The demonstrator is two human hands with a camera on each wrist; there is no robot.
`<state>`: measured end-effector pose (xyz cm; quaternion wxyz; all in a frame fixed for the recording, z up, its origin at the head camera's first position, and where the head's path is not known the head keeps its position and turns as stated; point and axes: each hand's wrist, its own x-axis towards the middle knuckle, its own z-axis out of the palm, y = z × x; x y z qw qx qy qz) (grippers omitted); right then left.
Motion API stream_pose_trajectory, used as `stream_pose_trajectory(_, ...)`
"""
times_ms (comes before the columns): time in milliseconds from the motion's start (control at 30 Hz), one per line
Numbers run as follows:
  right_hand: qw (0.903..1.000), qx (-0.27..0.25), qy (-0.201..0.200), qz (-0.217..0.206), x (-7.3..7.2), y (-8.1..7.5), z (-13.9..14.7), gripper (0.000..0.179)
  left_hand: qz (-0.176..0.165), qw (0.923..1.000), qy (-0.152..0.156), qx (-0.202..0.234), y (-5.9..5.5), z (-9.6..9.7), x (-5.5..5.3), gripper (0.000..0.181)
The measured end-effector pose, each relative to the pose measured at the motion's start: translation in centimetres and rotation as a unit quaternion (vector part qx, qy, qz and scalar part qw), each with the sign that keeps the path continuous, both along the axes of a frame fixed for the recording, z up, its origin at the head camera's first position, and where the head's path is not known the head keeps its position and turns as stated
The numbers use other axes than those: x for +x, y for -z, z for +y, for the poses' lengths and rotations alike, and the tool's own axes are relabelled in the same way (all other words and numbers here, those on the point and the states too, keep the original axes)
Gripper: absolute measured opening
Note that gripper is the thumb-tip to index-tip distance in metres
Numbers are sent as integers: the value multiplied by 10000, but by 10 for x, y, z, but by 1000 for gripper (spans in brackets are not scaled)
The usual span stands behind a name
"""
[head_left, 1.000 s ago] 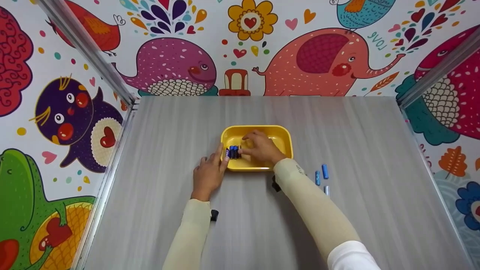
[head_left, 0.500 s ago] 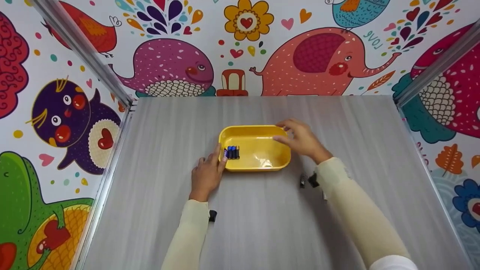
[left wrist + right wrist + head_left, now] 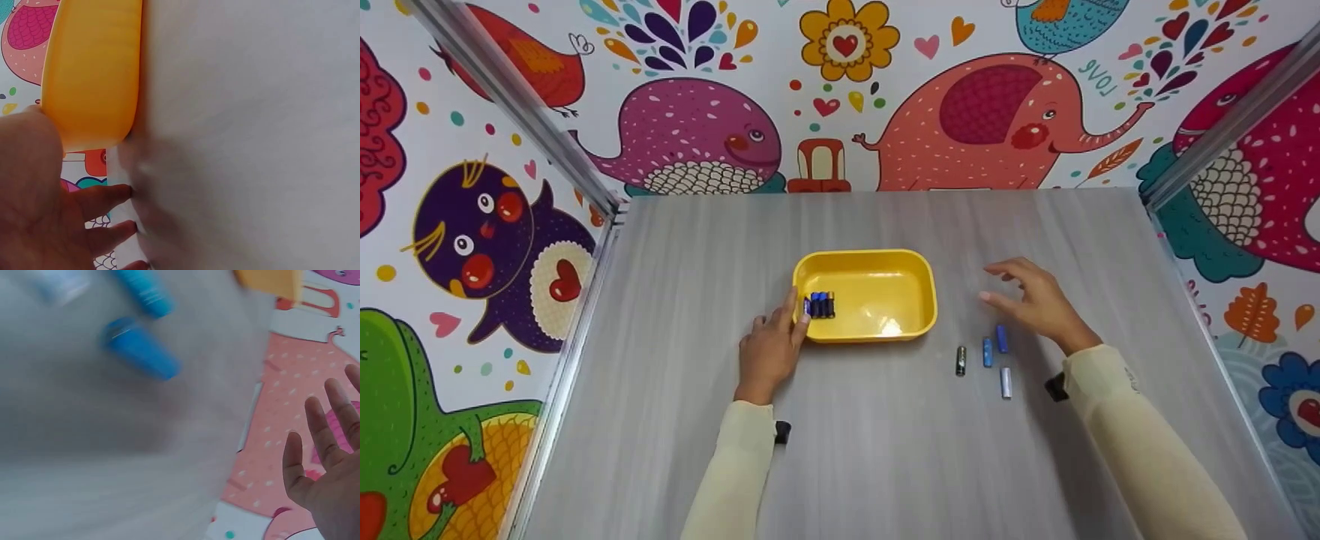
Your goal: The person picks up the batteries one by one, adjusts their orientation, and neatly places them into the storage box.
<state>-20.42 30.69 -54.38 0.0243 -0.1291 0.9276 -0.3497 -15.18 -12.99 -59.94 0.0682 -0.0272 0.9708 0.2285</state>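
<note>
In the head view, a yellow plastic tray (image 3: pixel 885 334) stands mid-table. Several dark AA-type batteries (image 3: pixel 822 305) lie side by side at its left end. My left hand (image 3: pixel 767 358) holds the tray's left rim, thumb over the edge and index finger along the outside; its other fingers spread toward the tabletop in the left wrist view. To the right, my right hand (image 3: pixel 1044 306) hovers with parted fingers, holding nothing. Nearest it are a dark blue battery (image 3: pixel 1001 339) and a light blue battery (image 3: pixel 988 352). A black battery (image 3: pixel 961 361) and a silvery battery (image 3: pixel 1006 382) lie close by.
A grey wood-grain table (image 3: pixel 870 450) carries everything. Patterned walls with cartoon animals rise behind it and at both sides, with metal strips (image 3: pixel 517 112) at the corners. A small black wrist device (image 3: pixel 1056 387) shows under the right sleeve.
My right hand has left the inside of the tray and moved right, past its rim, to above the loose batteries. The left hand stays at the tray's left end.
</note>
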Motion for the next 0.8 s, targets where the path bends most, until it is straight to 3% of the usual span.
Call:
stream_pose_trajectory(467,9971,497,-486,-296,27,41,41,63,-57,10000,-10,-17,0,0,0,61)
stream_pose_trajectory(633,9960,527,-471,-544,32,49,47,65,-20,10000,-24,25,0,0,1,61)
stream_pose_trajectory(800,9958,560,-521,-501,34,54,50,67,56,10000,-11,38,0,0,1,61)
